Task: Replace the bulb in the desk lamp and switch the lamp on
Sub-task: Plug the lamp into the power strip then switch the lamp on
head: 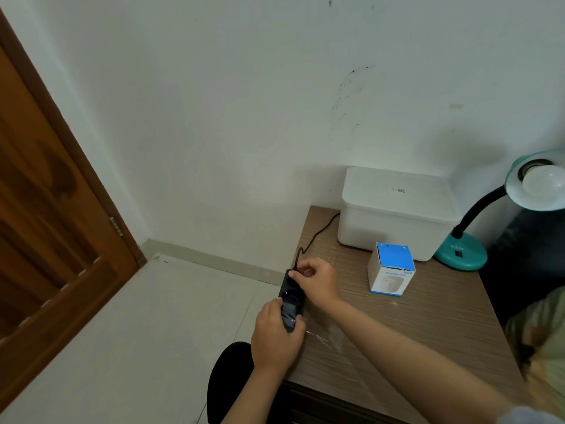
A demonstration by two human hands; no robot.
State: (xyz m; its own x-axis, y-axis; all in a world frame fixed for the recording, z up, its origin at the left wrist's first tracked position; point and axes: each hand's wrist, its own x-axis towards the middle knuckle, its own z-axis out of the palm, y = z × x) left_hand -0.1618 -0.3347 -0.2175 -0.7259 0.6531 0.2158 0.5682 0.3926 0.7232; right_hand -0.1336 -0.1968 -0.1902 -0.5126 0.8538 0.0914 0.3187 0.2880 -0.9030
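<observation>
- Head view, lower centre of frame: left hand (276, 335) wraps the near end of a black power strip (290, 296), fingers curled round it. Reads as bracing it so it doesn't slide while the other hand works.
- Right hand (316, 281) sits at the strip's far end, thumb and fingers pinched on something small and dark where the black cord (319, 231) arrives. Likely the lamp's plug going in; the plug itself is hidden under the fingers, can't confirm.
- Strip lies right on the worktop (397, 332) left edge, partly overhanging toward the floor (153, 316). Held, fine; let go, it could tip off.
- Cord runs from the strip up and right, disappearing behind the white lidded box (397, 212) at centre right.
- Desk lamp (477, 237), far right of frame: teal base on the worktop just beside the box, black gooseneck, shade tilted toward the camera with a white bulb (542, 182) seated in the socket, unlit. Judgement: bulb swap looks done; power and switch are what's left.
- Dark rocker on the base top, probably the switch (458, 254).
- Small blue-and-white carton (391, 269) stands in front of the box, between the hands and the lamp base.
- Room: worktop centre and near side are bare, so a reach to the base can pass in front of the carton. Wall close behind, dark furniture tight on the right.
</observation>
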